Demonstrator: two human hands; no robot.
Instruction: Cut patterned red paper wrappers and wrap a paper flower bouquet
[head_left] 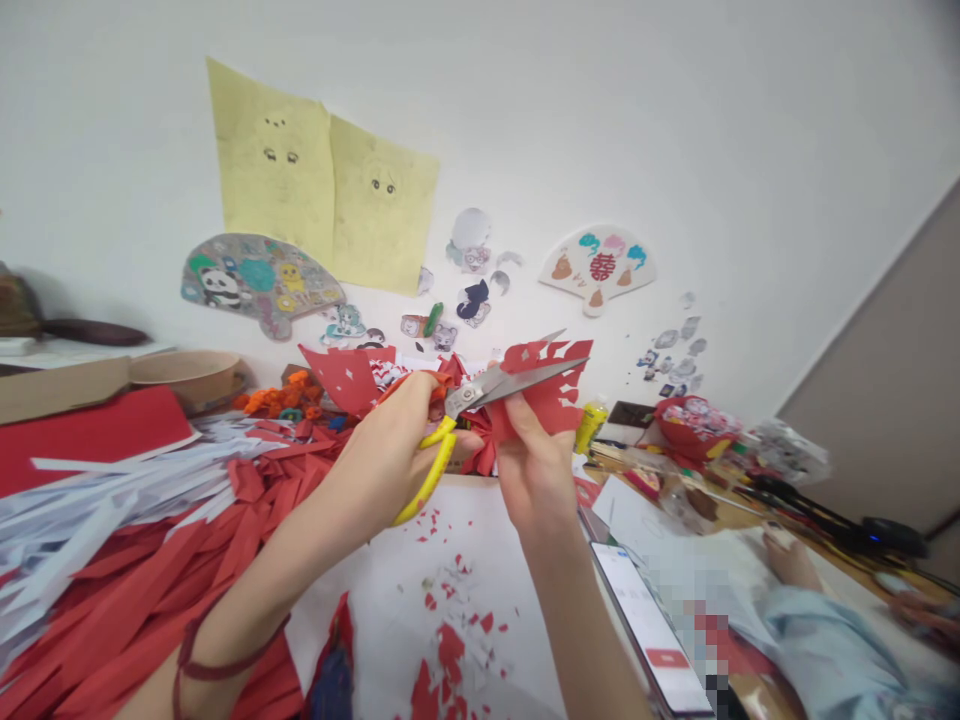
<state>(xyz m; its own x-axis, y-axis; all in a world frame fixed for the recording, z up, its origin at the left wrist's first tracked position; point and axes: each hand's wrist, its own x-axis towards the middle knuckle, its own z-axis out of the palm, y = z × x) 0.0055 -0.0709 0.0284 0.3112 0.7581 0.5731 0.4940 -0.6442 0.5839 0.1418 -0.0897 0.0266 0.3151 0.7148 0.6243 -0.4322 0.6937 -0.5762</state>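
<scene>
My left hand (397,425) is closed round the yellow handles of a pair of scissors (429,480). Their metal blades point to the right, a little apart, and cross the red paper (555,408). That paper has ragged notches along its right edge and small cut shapes. Between the thumb and fingers of my right hand (536,470), the paper is held up below the blades. Another red cut paper (349,378) with small diamond holes lies behind my left hand. Beneath both hands, red scraps (451,645) are scattered over a white sheet (390,600).
Red paper strips (165,590) and white strips (82,540) are heaped on the left. A phone (649,625) lies right of my right forearm. At the right, another person's light blue sleeve (825,650) rests on the table. Paper fans (598,265) hang on the wall.
</scene>
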